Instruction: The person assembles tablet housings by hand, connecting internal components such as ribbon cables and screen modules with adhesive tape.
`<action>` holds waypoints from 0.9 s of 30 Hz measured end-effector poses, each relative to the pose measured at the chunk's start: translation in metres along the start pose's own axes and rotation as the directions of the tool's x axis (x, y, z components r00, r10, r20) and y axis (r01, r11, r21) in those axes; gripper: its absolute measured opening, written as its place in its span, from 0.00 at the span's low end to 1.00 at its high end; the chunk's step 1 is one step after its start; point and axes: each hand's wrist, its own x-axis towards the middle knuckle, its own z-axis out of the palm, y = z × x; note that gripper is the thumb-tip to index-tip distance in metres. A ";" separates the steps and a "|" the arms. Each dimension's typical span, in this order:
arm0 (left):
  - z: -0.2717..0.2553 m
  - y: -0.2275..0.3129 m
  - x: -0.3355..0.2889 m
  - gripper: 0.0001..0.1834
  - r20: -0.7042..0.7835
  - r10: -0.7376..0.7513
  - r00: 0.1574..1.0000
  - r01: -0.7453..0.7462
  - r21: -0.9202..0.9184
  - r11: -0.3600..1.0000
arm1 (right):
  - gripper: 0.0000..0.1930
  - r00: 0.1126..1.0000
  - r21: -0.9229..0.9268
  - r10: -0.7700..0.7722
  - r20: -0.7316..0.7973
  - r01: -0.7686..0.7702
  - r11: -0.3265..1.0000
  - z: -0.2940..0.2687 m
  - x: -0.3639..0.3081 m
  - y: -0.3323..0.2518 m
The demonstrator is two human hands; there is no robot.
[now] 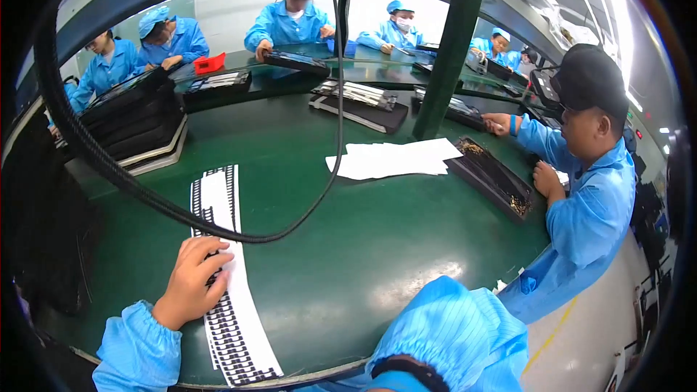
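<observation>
My left hand (pixel 190 283) rests on a long white strip (pixel 243 305) lined with rows of small black parts (pixel 231 348). Its fingers are bent and apart over the strip, the thumb lying on the white surface, and no object shows in its grasp. The strip lies lengthwise on the green table (pixel 312 276), running from the near edge toward the far side. At the lower right, the raised blue sleeve of my right arm (pixel 450 327) covers the table's front edge. The right hand itself is outside the picture.
A black cable (pixel 290 232) loops low over the table and crosses the strip. White sheets (pixel 392 158) lie beyond, beside a black tray of small bits (pixel 494 178). A green post (pixel 450 58) rises behind. Black trays (pixel 134 131) are stacked left; a co-worker (pixel 592 167) sits right.
</observation>
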 end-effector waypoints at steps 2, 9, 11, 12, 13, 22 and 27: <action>0.002 0.002 0.001 0.15 0.002 0.019 1.000 -0.019 -0.009 1.000 | 0.10 0.999 0.110 -0.026 0.031 0.023 0.994 -0.002 -0.007 0.001; -0.014 -0.008 0.032 0.11 0.059 0.076 0.995 -0.077 0.014 0.997 | 0.06 0.872 -0.242 0.035 0.488 0.096 0.965 -0.081 -0.067 0.051; -0.011 -0.017 0.045 0.12 0.120 0.086 0.989 -0.087 0.001 0.996 | 0.08 0.829 -0.602 0.442 0.344 -0.166 0.781 -0.119 -0.094 0.092; -0.011 -0.019 0.052 0.13 0.142 0.093 0.985 -0.095 0.008 0.995 | 0.07 0.853 -0.669 0.475 0.214 -0.226 0.708 -0.137 -0.111 0.121; -0.007 -0.021 0.060 0.14 0.162 0.092 0.982 -0.093 0.002 0.996 | 0.10 0.809 -0.676 0.583 0.078 -0.387 0.627 -0.162 -0.133 0.154; 0.032 -0.026 0.073 0.16 0.180 0.055 0.982 -0.024 -0.168 0.986 | 0.44 -0.037 -0.839 0.990 -0.139 -0.526 -0.138 -0.203 -0.227 0.326; 0.033 -0.031 0.076 0.17 0.208 0.093 0.974 -0.036 -0.262 0.964 | 0.39 0.096 -0.811 0.953 -0.286 -0.554 -0.187 -0.187 -0.267 0.367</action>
